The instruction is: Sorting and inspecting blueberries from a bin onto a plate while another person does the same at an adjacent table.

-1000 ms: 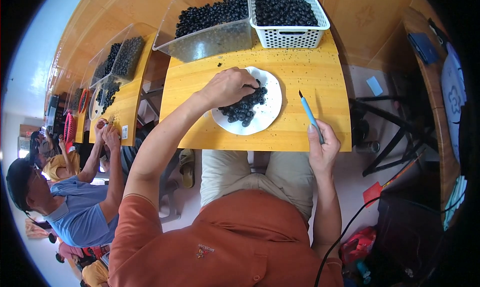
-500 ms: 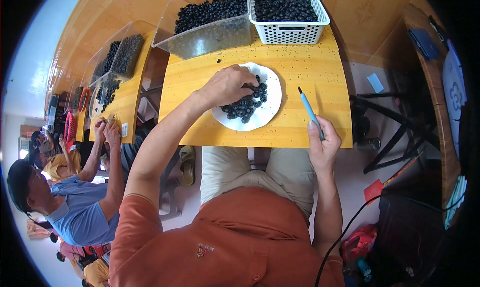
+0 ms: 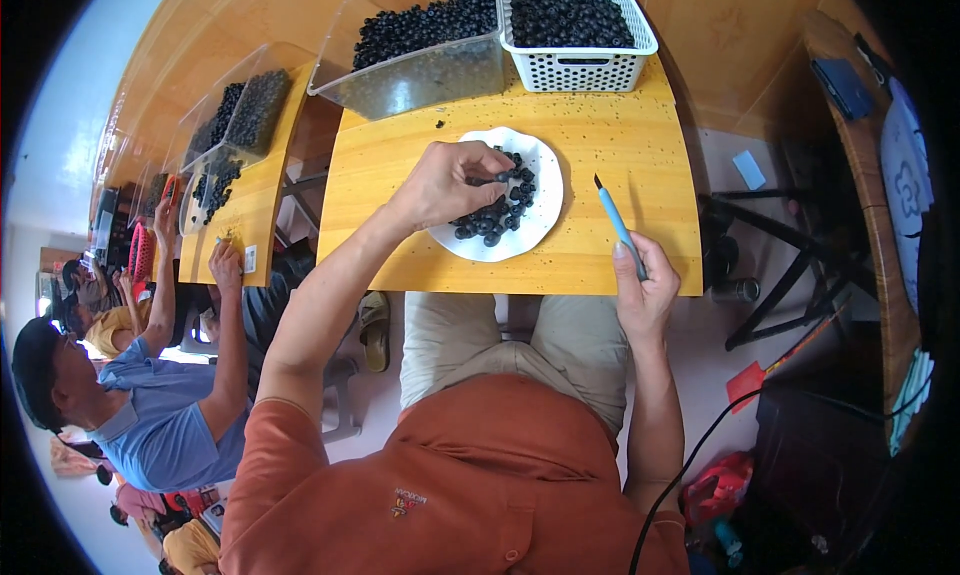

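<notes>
On the wooden table, a white scalloped plate (image 3: pixel 545 203) carries a small heap of dark round blueberries (image 3: pixel 492 225). Over the plate's left side is my left hand (image 3: pixel 450 183), its thumb and forefinger pinched round a blueberry (image 3: pixel 502 177) just above the heap. My right hand (image 3: pixel 648 280) is at the table's front edge, right of the plate. It grips a slim knife (image 3: pixel 613 215) with a light blue handle, whose dark pointed tip slants up and to the left, apart from the berries.
At the table's back stand a clear plastic bin (image 3: pixel 430 80) and a white perforated basket (image 3: pixel 585 70), both holding many berries. Dark specks dot the tabletop (image 3: pixel 625 140). Left, a co-worker in a blue shirt (image 3: pixel 165 410) sits at another table (image 3: pixel 255 190). A black cable (image 3: pixel 690 465) hangs at right.
My left hand has lifted slightly from the heap, and a blueberry now shows between its fingertips. The right hand and knife stay put. The co-worker's hands have moved apart, one reaching farther away.
</notes>
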A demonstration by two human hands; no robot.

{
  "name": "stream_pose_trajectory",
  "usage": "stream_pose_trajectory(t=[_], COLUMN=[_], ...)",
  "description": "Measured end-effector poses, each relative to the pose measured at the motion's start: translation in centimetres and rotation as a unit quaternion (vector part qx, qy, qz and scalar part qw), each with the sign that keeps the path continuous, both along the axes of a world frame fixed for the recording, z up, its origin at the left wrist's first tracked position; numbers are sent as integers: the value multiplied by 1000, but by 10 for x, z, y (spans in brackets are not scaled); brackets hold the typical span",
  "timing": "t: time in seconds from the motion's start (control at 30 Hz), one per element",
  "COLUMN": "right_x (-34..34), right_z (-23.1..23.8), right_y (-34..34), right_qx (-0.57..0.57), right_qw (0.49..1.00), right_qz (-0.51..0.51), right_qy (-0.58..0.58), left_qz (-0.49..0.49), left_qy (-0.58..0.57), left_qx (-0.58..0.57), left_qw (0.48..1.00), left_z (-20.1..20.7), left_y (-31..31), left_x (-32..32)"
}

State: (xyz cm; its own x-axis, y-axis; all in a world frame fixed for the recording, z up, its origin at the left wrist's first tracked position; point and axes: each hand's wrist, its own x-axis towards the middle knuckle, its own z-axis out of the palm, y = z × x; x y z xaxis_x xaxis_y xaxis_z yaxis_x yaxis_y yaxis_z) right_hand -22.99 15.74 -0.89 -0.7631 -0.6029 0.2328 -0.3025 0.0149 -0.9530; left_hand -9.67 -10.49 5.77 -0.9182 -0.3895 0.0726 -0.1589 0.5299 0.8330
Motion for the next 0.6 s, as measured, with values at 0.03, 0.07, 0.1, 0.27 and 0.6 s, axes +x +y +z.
stream_pose_trajectory(t=[0.03, 0.07, 0.1, 0.27, 0.6], right_x=[0, 0, 0, 0, 40], right_z=[0, 0, 1, -4, 44], right_y=[0, 0, 0, -2, -42], right_qx=[-7, -8, -4, -4, -146], right_qw=[1000, 1000, 1000, 1000, 970], right_qz=[-1, -1, -1, 3, 85], right_qy=[6, 7, 8, -7, -173], left_qz=[16, 16, 6, 3, 13], left_qy=[6, 7, 18, 33, 103], left_qx=[87, 86, 131, 201, 265], left_qw=[996, 996, 991, 979, 958], left_z=[-1, -3, -6, -11, -5], left_y=[1, 1, 1, 13, 81], left_x=[2, 3, 5, 12, 21])
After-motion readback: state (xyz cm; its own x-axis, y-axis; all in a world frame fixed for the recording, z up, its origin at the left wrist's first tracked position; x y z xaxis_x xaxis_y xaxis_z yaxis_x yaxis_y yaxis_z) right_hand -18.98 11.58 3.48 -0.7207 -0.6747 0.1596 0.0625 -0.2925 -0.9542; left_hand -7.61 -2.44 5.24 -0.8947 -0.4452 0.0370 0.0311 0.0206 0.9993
